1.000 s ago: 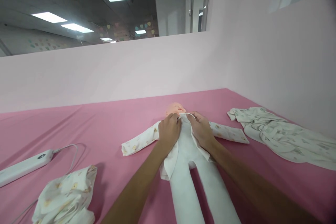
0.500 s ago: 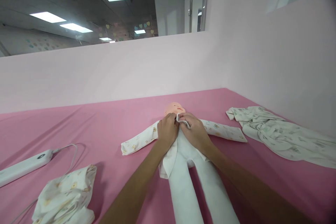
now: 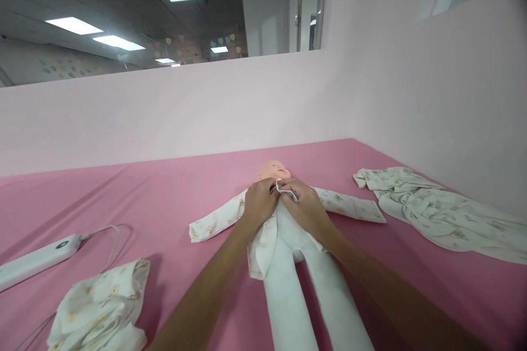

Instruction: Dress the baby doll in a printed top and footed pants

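A doll with a peach-coloured head (image 3: 273, 169) and a white cloth body (image 3: 294, 238) lies on its back. Its arms are inside the sleeves of a white baby shirt (image 3: 218, 221) printed with small figures, and one front flap hangs open beside the hip. At the doll's neck, my left hand (image 3: 260, 201) is closed on the shirt's edge. Close beside it, my right hand (image 3: 303, 204) pinches the white trimmed neckline of the same shirt. Fingertips of both hands are partly hidden by the cloth and knuckles.
Pink sheeting (image 3: 173, 203) covers the surface, with a pale wall (image 3: 173, 115) behind. A crumpled printed garment (image 3: 101, 307) lies front left, near a white power strip (image 3: 39, 260) with a cable. Another leaf-patterned garment (image 3: 444, 211) spreads at the right.
My left hand has shifted very slightly left and down at the neckline. My right hand stays almost where it was, still pinching the trim.
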A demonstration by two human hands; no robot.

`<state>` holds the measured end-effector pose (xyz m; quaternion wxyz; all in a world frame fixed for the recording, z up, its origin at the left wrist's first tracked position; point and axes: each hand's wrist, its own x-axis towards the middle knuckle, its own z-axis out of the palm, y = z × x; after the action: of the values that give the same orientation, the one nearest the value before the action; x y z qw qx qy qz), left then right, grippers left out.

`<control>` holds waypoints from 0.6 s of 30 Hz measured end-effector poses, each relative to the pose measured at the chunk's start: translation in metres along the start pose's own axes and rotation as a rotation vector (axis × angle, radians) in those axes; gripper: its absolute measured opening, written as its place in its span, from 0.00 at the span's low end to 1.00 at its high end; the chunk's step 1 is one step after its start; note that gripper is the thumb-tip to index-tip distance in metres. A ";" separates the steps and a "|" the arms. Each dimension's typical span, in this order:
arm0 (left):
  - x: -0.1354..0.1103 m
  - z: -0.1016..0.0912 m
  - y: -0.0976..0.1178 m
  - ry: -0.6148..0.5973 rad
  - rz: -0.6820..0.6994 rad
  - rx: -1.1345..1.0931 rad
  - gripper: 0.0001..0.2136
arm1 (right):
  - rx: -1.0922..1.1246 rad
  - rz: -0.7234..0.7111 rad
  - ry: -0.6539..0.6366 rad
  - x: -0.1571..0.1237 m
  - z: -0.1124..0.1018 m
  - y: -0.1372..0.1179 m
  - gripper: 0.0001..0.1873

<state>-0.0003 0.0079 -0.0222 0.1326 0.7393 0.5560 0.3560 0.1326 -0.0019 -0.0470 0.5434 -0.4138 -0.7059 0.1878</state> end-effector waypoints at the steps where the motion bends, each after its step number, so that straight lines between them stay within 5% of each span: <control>1: 0.001 -0.004 -0.001 -0.038 -0.001 -0.035 0.09 | -0.003 0.017 -0.005 0.000 0.000 -0.001 0.12; 7: 0.002 -0.020 -0.006 -0.233 -0.088 -0.265 0.13 | -0.139 0.030 -0.050 -0.003 -0.001 -0.007 0.12; 18: 0.006 -0.005 -0.010 -0.101 -0.189 -0.385 0.13 | -0.173 -0.030 -0.009 -0.004 0.004 0.003 0.16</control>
<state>-0.0098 0.0159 -0.0218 0.3318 0.6619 0.5370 0.4043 0.1305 -0.0024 -0.0524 0.5052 -0.4477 -0.7281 0.1195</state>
